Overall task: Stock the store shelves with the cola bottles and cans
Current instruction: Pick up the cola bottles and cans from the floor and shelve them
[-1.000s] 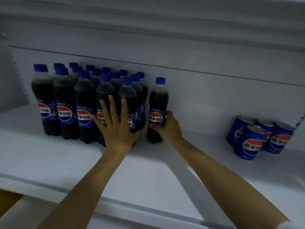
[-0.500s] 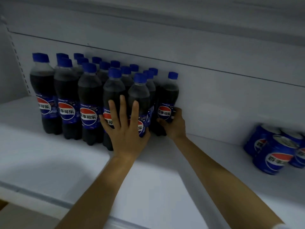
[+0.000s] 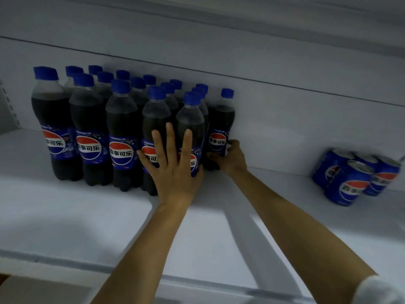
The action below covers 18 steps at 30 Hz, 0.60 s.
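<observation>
Several cola bottles [image 3: 87, 128] with blue caps and blue labels stand packed in rows on the white shelf [image 3: 65, 216], toward its left. My left hand [image 3: 175, 167] lies flat, fingers spread, against the two front bottles at the right end of the group. My right hand [image 3: 232, 160] grips the lower part of one cola bottle [image 3: 221, 126] that stands at the back right of the group, close to the back wall. Several blue cola cans [image 3: 350, 178] stand in a cluster at the far right of the shelf.
The shelf's back wall [image 3: 285, 128] runs behind everything, and another shelf [image 3: 219, 18] hangs overhead. A perforated upright [image 3: 8, 106] is at the far left. Bare shelf surface lies between the bottles and the cans, and in front of the bottles.
My right hand has pushed the single bottle back and left, against the group near the wall. My left hand stayed flat on the front bottles. The view has shifted closer.
</observation>
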Tool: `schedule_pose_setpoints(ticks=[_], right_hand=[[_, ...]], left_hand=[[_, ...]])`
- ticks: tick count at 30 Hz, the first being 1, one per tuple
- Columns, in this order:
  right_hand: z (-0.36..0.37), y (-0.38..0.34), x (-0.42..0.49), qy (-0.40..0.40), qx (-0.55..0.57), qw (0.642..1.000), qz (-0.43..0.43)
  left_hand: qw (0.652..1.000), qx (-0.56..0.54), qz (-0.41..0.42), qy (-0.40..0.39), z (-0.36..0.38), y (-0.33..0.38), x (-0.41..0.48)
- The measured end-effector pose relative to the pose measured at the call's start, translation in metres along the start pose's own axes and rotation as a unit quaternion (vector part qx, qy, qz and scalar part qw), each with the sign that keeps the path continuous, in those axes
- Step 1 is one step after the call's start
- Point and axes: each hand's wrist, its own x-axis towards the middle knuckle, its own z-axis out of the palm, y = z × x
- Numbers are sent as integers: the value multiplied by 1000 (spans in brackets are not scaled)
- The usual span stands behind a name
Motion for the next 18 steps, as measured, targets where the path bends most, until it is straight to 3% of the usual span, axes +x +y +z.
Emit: schedule_pose_setpoints(ticks=[6, 10, 14, 18], right_hand=[[-26, 9, -84, -17, 26, 996, 79], [-69, 10, -160, 41, 22, 999, 0], [-103, 5, -221, 82, 3, 995, -61], [-134, 17, -269, 128, 10, 990, -54]], left_hand=[[986, -140, -65, -58, -20, 26, -4], [959, -233, -125, -98, -39, 43, -3], [902, -370, -188, -121, -72, 82, -14], [840, -483, -165, -181, -119, 151, -58]])
